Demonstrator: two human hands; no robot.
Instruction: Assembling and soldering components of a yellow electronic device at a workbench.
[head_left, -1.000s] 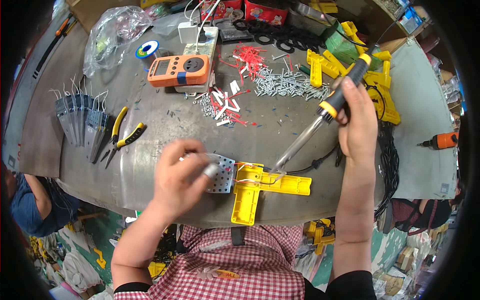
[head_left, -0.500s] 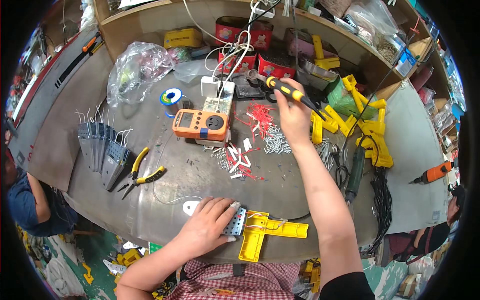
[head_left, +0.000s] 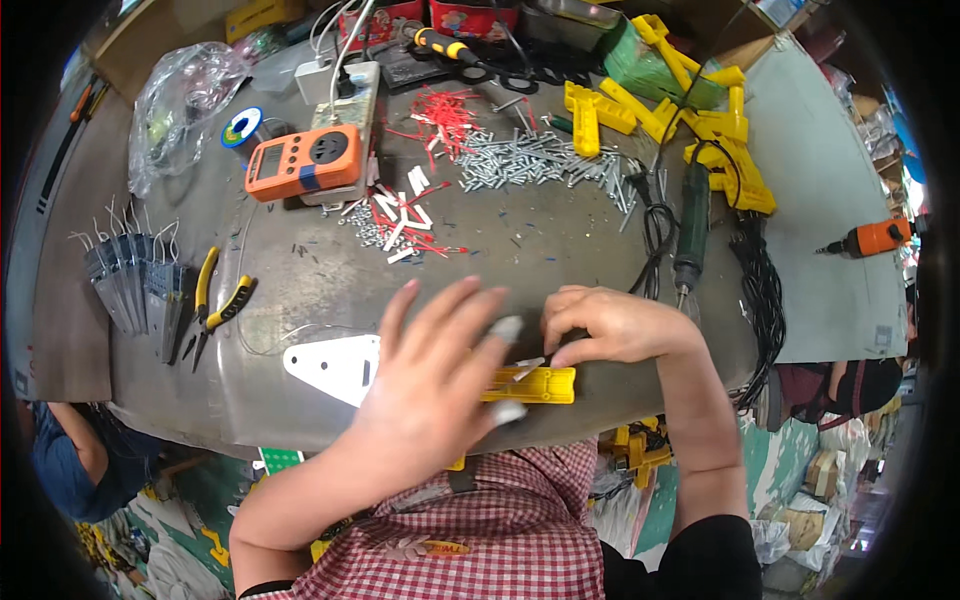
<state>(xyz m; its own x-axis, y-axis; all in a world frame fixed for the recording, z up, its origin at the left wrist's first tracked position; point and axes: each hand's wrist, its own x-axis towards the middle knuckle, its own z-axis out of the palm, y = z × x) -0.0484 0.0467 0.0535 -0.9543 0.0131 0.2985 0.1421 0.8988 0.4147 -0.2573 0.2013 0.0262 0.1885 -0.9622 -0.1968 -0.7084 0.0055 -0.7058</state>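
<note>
My left hand (head_left: 435, 365) hovers over the workpiece near the front edge of the bench, fingers spread and blurred. It hides most of a yellow plastic housing (head_left: 548, 386), whose right arm shows beside it. A white plate with holes (head_left: 335, 368) sticks out on the hand's left. At the right end of the housing, my right hand (head_left: 625, 325) has thumb and fingers closed on a black cable (head_left: 572, 336), mostly covered by the fingers. Light wire ends (head_left: 528, 368) lie over the housing just left of these fingers. The soldering iron (head_left: 445, 45) rests at the back.
An orange meter (head_left: 302, 163) stands behind, with a solder spool (head_left: 241, 127) beside it. Yellow-handled pliers (head_left: 212, 300) and grey metal parts (head_left: 130, 280) lie left. Screws (head_left: 530, 160), yellow housings (head_left: 735, 160) and a dark green corded tool (head_left: 692, 225) occupy the right side.
My right hand has left the soldering iron at the back and come down to the housing. My left hand has lifted and spread its fingers. The view has shifted.
</note>
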